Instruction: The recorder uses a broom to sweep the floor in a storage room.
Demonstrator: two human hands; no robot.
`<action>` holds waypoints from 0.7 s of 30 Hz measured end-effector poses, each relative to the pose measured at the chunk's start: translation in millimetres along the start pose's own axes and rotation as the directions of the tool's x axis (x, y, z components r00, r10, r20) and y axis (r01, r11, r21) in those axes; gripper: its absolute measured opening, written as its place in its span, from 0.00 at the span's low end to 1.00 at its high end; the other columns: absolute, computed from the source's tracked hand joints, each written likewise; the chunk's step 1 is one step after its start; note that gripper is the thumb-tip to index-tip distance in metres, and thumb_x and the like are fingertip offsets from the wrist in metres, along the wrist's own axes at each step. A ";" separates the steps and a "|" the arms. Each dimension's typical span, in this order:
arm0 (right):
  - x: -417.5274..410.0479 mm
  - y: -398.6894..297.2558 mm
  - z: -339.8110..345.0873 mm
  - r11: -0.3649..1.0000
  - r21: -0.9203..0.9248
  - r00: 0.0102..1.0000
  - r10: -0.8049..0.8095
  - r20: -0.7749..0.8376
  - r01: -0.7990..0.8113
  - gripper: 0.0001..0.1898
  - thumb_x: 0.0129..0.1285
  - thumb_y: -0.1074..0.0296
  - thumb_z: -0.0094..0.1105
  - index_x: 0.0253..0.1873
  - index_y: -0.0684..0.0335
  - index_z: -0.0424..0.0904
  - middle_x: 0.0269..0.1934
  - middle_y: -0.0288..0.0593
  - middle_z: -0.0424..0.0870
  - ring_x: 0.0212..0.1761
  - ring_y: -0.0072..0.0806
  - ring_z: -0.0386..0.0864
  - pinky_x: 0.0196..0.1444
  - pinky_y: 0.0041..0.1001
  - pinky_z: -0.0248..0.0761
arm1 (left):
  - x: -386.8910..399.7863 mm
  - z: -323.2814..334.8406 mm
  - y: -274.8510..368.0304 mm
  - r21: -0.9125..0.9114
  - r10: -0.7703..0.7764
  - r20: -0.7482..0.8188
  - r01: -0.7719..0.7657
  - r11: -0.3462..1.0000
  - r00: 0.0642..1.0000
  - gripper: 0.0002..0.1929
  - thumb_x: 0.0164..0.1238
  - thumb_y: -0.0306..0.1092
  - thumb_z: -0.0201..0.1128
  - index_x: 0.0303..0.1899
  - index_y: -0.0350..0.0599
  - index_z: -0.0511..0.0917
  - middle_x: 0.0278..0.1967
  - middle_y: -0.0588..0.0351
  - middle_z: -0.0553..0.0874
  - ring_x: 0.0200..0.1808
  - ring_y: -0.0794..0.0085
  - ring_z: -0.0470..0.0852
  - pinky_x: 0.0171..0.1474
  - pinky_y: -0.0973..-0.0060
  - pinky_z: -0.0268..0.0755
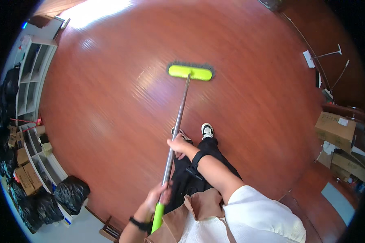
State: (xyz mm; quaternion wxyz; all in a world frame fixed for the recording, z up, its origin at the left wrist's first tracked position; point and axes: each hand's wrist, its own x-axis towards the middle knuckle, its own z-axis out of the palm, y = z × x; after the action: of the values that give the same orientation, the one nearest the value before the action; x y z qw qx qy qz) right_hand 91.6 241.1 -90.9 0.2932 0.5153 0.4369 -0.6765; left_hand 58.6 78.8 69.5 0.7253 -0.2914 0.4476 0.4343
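Observation:
A push broom with a lime-green head (190, 73) and dark grey bristles rests on the reddish-brown wood floor (246, 100) ahead of my feet. Its metal pole (180, 114) slants down toward my body and ends in a green grip (158, 217). My right hand (180, 145) is wrapped around the middle of the pole, above my shoes. Lower down, my left hand (159, 194) holds the pole just above the green grip. The grip's end is hidden by my brown apron (173, 223).
White shelving (33, 79) lines the left side, with black garbage bags (71, 193) and cardboard boxes (29, 176) around it. At right stand a white-headed floor squeegee or mop (309, 59) and a cardboard box (334, 127). Bright light falls at the upper left.

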 end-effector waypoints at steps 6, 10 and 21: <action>-4.8 35.8 31.8 0.976 0.214 0.999 -0.045 0.007 0.042 0.32 0.43 0.68 0.53 0.50 0.82 0.49 0.37 0.57 0.68 0.32 0.36 0.73 0.27 0.34 0.70 | -67.4 15.5 -55.8 0.121 -0.021 -0.317 0.062 0.991 0.948 0.12 0.56 0.36 0.54 0.40 0.44 0.66 0.21 0.65 0.69 0.13 0.89 0.58 0.13 0.91 0.47; -23.1 32.5 11.4 0.957 0.266 0.993 -0.119 -0.024 0.121 0.31 0.46 0.67 0.51 0.50 0.82 0.47 0.39 0.60 0.68 0.37 0.38 0.72 0.33 0.31 0.70 | -78.1 47.5 -45.6 0.281 0.053 -0.244 0.019 0.959 0.968 0.12 0.55 0.32 0.54 0.40 0.41 0.65 0.21 0.66 0.67 0.13 0.89 0.57 0.14 0.91 0.46; -12.2 12.4 -147.5 0.850 0.308 0.820 -0.221 -0.527 0.427 0.26 0.51 0.62 0.49 0.47 0.74 0.49 0.33 0.66 0.72 0.36 0.52 0.73 0.39 0.40 0.66 | 82.4 156.7 28.6 0.181 -0.155 0.118 0.132 0.975 0.981 0.08 0.60 0.40 0.49 0.33 0.49 0.64 0.17 0.66 0.64 0.11 0.88 0.58 0.10 0.91 0.50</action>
State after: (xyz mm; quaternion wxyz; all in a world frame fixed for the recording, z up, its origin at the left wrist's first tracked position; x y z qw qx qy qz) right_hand 170.8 366.7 -95.7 -0.0602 0.6304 0.4249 -0.6469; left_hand 113.5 249.3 61.5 0.8053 -0.2299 0.4124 0.3587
